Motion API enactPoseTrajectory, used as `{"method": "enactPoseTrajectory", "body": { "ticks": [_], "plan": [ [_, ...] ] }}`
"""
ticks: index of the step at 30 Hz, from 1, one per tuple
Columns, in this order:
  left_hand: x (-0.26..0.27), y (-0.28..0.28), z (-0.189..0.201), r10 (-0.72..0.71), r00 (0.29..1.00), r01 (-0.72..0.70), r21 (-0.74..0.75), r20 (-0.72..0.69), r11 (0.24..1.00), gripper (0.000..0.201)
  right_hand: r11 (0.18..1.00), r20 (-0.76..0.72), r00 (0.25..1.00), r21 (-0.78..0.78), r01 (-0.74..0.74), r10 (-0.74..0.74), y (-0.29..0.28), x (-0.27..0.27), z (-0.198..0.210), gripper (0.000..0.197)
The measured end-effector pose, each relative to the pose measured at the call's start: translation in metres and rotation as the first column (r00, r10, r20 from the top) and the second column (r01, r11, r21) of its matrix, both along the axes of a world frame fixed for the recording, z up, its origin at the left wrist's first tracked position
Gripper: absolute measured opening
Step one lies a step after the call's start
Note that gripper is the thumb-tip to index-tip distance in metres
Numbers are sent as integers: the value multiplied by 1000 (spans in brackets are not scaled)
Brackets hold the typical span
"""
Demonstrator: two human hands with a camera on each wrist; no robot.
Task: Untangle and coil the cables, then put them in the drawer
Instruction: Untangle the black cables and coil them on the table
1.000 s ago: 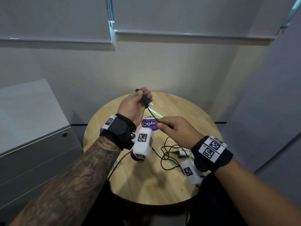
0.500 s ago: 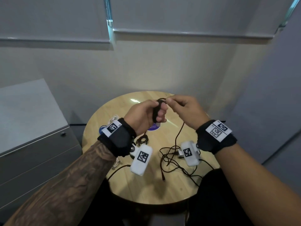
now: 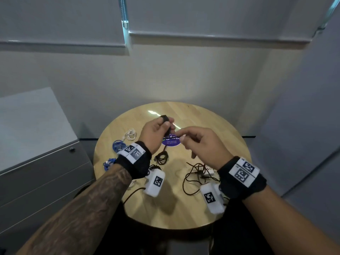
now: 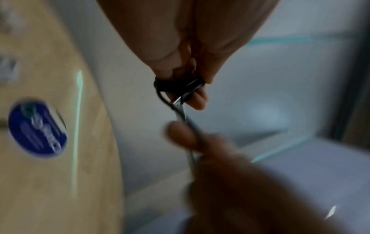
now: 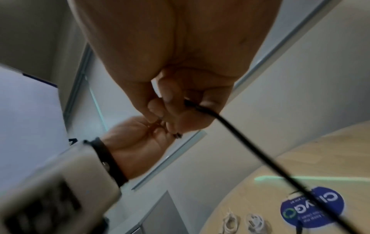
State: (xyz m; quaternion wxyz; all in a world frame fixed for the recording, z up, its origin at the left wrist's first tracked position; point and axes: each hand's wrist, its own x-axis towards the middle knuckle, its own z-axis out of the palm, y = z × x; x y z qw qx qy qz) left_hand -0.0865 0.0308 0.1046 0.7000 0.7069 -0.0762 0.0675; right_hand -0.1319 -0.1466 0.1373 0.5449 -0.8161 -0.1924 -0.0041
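Observation:
Above the round wooden table [image 3: 184, 208], my left hand [image 3: 166, 124] grips a small coil of black cable [image 3: 164, 119]. In the left wrist view the coil [image 4: 178, 87] sits in the fingertips with a metal plug [image 4: 178, 101] sticking out. Just to the right, my right hand [image 3: 181, 137] pinches the same cable's free run [image 5: 202, 110], which slants down toward the table. A loose tangle of black cable [image 3: 195, 176] with a white adapter [image 3: 208, 170] lies under the right wrist. The grey drawer cabinet [image 3: 36, 162] stands at the left, its drawers closed.
Coiled cables lie on the table's left side: a white one [image 3: 130, 134], two blue ones [image 3: 118, 145] [image 3: 108, 163] and a black one [image 3: 161, 157]. A blue round sticker [image 3: 171, 142] marks the table's middle. Walls stand close behind and to the right.
My right hand has come off the top of the coil and moved right and a little down along the cable. The left hand stays raised with the coil.

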Motion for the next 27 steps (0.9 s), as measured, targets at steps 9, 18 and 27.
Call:
{"method": "enactPoseTrajectory", "body": {
  "ticks": [9, 18, 27],
  "plan": [
    [-34, 0, 24, -466, 858, 445, -140, -218, 884, 36, 977, 101, 981, 149, 151, -167, -22, 33, 20, 14],
    [-7, 16, 47, -256, 963, 103, -768, -81, 632, 28, 997, -72, 997, -70, 20, -25, -1, 21, -34, 20],
    [-13, -2, -11, -116, 993, 113, 158, 9, 981, 26, 981, 126, 992, -191, 22, 3, -7, 23, -12, 10]
  ]
}}
